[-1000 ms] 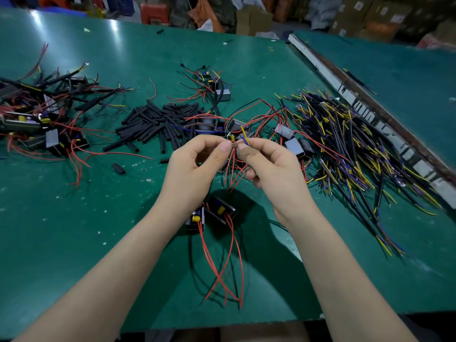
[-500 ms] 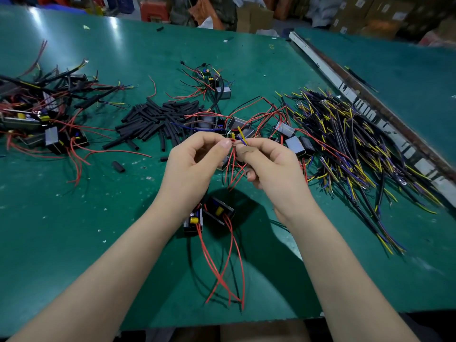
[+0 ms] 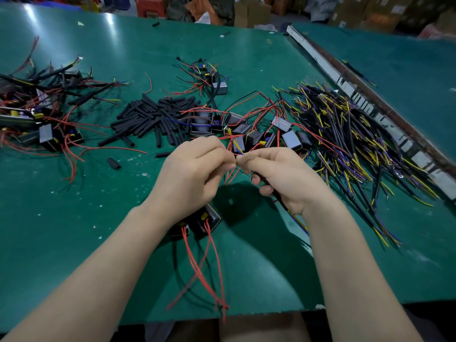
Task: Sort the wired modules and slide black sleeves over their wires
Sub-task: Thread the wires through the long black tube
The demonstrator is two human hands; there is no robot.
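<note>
Thin red wires (image 3: 230,175) were pinched by the left hand (image 3: 195,172) above the green table (image 3: 74,218). A black sleeve (image 3: 270,187) was gripped in the curled right hand (image 3: 283,176), fingertips of the 2 hands touching.

Green table (image 3: 74,218) fills the frame; glare upper left. Second green table (image 3: 407,70) upper right. Cardboard boxes (image 3: 251,13) along top edge.
</note>
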